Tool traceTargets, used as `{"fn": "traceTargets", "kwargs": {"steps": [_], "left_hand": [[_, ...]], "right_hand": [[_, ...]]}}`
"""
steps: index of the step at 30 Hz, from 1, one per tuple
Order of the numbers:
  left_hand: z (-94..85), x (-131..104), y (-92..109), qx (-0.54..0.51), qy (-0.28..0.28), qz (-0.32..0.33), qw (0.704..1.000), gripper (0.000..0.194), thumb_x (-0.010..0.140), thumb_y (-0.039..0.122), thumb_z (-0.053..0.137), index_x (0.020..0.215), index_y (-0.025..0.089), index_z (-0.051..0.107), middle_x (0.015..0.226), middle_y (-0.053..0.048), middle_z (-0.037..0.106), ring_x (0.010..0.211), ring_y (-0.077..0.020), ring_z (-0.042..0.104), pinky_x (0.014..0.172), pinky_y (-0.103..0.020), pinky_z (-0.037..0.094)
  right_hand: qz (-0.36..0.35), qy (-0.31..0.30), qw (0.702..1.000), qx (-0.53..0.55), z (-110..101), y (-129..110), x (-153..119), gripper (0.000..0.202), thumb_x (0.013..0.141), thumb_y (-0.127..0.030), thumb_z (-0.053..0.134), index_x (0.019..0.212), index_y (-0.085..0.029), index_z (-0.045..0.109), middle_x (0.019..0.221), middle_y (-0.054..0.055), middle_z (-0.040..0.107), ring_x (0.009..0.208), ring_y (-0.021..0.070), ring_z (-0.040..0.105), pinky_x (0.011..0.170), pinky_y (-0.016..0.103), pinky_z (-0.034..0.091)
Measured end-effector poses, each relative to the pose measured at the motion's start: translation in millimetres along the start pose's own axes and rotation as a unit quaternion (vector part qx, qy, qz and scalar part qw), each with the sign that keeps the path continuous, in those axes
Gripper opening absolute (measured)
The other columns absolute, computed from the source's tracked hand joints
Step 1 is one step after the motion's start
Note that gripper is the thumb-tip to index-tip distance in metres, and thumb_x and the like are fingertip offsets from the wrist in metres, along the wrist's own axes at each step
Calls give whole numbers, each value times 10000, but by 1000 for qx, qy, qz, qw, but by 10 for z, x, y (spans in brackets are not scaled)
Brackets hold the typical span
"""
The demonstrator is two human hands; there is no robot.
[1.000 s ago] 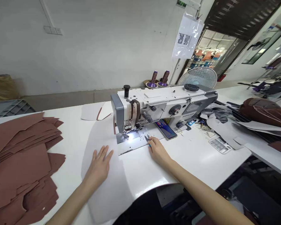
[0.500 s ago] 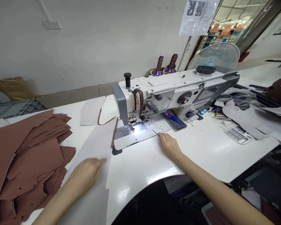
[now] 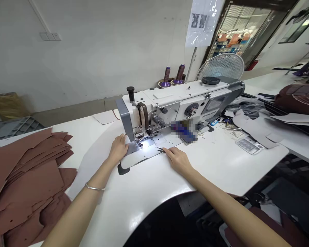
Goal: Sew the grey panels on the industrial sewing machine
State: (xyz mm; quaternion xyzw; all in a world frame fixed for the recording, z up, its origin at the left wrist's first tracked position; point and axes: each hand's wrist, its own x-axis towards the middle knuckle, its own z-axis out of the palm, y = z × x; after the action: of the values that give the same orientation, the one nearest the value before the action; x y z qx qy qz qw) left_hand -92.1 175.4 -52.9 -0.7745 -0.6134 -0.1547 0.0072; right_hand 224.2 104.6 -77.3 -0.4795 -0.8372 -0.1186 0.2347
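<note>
My left hand [image 3: 117, 149] is closed at the left end of the sewing machine [image 3: 170, 106], on the edge of a large pale sheet [image 3: 92, 151] lying on the white table. Its fingertips are near the lit needle area; the fingers are pressed together on the sheet's edge. In my right hand [image 3: 178, 159] is a pair of dark tweezers [image 3: 160, 150], pinched between thumb and fingers, with the tips pointing left over the machine's bed plate.
Stacked brown pieces [image 3: 33, 181] cover the left side of the table. Behind the machine stand two thread cones [image 3: 167, 77] and a fan [image 3: 221, 67]. A phone [image 3: 186, 132], blurred out, lies under the machine arm. Pale scraps [image 3: 249, 127] lie at the right.
My left hand has moved forward and up to the machine's left end. The pale sheet has shifted, and its brown strip is mostly out of sight. My right hand still holds the tweezers, whose tips look spread.
</note>
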Motion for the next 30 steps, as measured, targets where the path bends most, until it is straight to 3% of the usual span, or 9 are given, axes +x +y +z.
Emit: {"fn": "traceTargets", "kwargs": {"steps": [3,6,10,13,15,19,24,27,30], "left_hand": [[46,6,-83,13,5,-16,1000,401,854,261,451,1204,79,521,1301,-203,499,1250,-320,424,1029,-473,359],[88,-16,-169,20,-1,-14,1000,359,849,228,427,1162,110,558,1259,-166,545,1221,-281,462,1032,-429,366],[107,-73,-278,26,4,-12,1000,384,824,147,375,1152,108,572,1270,-164,547,1220,-278,468,1026,-440,372],[99,-161,-319,26,20,-16,999,387,828,149,355,1136,108,587,1278,-172,544,1223,-287,469,1022,-468,377],[91,-251,-318,24,34,-16,999,382,847,164,342,1130,121,594,1274,-164,551,1221,-278,473,1024,-465,382],[82,-474,-269,21,64,-22,998,386,881,190,321,1142,115,595,1275,-176,552,1231,-285,471,1032,-486,370],[74,-627,-231,24,98,-39,994,383,890,191,316,1126,134,612,1268,-157,573,1217,-277,495,1033,-507,371],[71,-632,-240,23,108,-40,993,382,888,193,319,1108,138,626,1256,-149,586,1205,-273,510,1034,-494,377],[90,-620,-259,12,111,-36,993,385,877,186,318,1086,132,638,1244,-155,593,1197,-281,515,1035,-497,375]], "right_hand": [[9,2,1000,14,-24,-17,24,316,927,-186,418,1191,-162,589,899,89,636,807,192,564,677,283,438],[17,1,999,32,-40,-29,31,303,941,-274,434,1171,-156,592,901,93,624,819,197,556,703,291,437],[29,5,999,23,-22,-8,-4,276,915,-237,441,1110,-124,601,852,92,611,779,196,544,673,289,417],[-39,-57,998,5,-33,41,79,212,906,-189,425,911,-138,631,769,75,603,720,182,530,638,278,394],[-84,-116,989,-26,-51,82,256,212,904,-158,419,842,-144,621,804,89,612,752,190,533,647,279,395],[-80,-189,975,-83,-9,114,798,213,860,-65,408,911,-120,607,1147,176,565,967,237,534,725,300,422],[-81,-225,967,-83,79,32,1210,187,798,-36,457,846,-132,611,1065,164,590,893,226,581,633,263,428],[-80,-222,968,-85,-56,54,1130,182,794,-42,465,869,-127,607,963,146,616,809,210,584,633,267,430],[-70,-174,978,-87,-258,118,879,222,874,-82,389,947,-110,598,1019,167,612,922,236,557,730,303,438]]}}
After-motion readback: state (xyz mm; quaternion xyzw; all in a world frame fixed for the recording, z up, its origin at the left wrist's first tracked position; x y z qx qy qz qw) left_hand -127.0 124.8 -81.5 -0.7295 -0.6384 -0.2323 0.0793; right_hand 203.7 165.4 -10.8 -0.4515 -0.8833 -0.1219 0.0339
